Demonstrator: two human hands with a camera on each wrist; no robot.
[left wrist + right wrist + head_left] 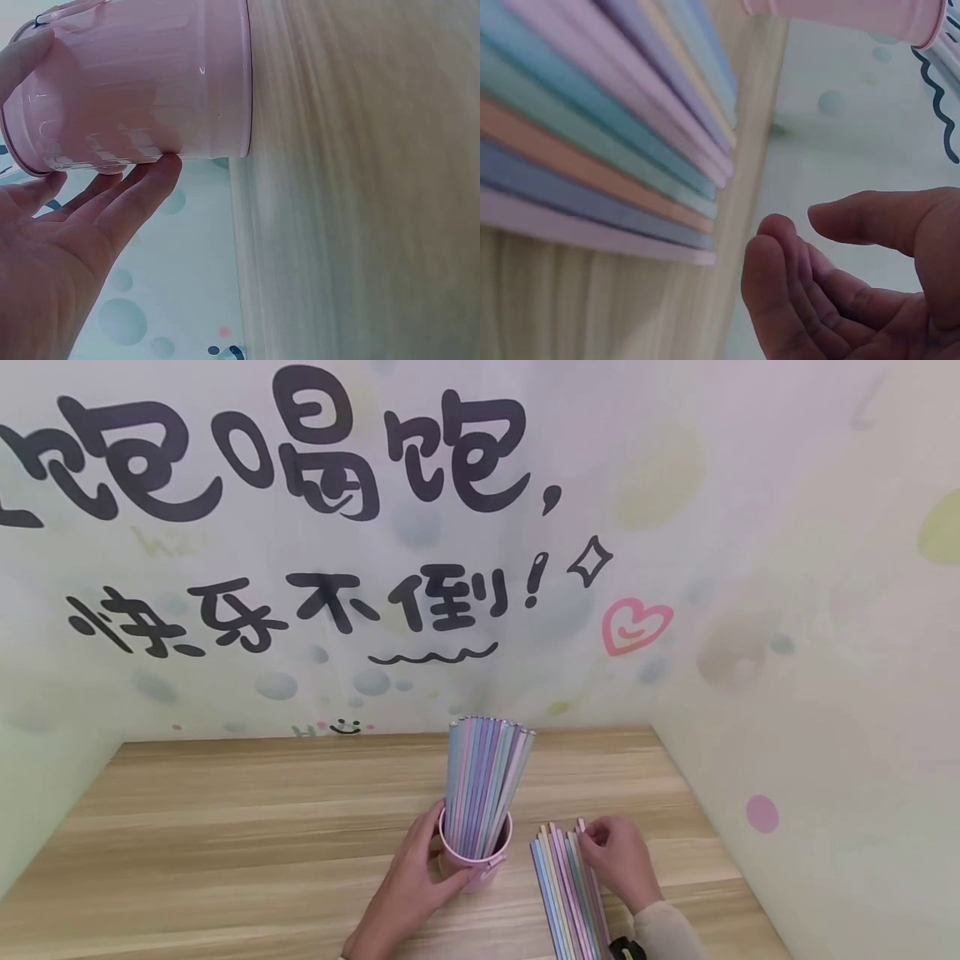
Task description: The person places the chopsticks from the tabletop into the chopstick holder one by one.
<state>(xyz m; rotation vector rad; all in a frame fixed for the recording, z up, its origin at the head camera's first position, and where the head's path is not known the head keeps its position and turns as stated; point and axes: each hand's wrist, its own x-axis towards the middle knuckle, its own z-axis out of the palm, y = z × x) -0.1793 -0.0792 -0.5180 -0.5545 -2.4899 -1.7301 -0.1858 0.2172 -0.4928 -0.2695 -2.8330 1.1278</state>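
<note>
Pastel sticks [562,885] lie side by side on the wood table [225,827], approx. parallel, ends a bit uneven; blue, pink, orange, green & purple show. Laid flat like that, prob. so single ones are easy to get at. R hand [618,860] is at their far end, thumb & fingertips bent twd each other but w/ a gap b/w them and nothing held, per the R wrist view. Whether a fingertip brushes the outermost stick is hard to say; the head view has the hand covering that spot.

Just L of the row, a pink bucket [150,82] stands upright on the table w/ a 2nd bunch of sticks [483,785] in it, ends well above the rim & fanning slightly to the R. L hand [408,881] grasps it, thumb on the near side, fingers round the far side, prob. to steady it, b/c a tall load like that could make it tippy.

Further out: pale sleeve [667,931] on the R arm, dark item [626,949] by that wrist, then a bubble-print wall w/ black lettering [322,580] & a pink heart outline [607,635].
</note>
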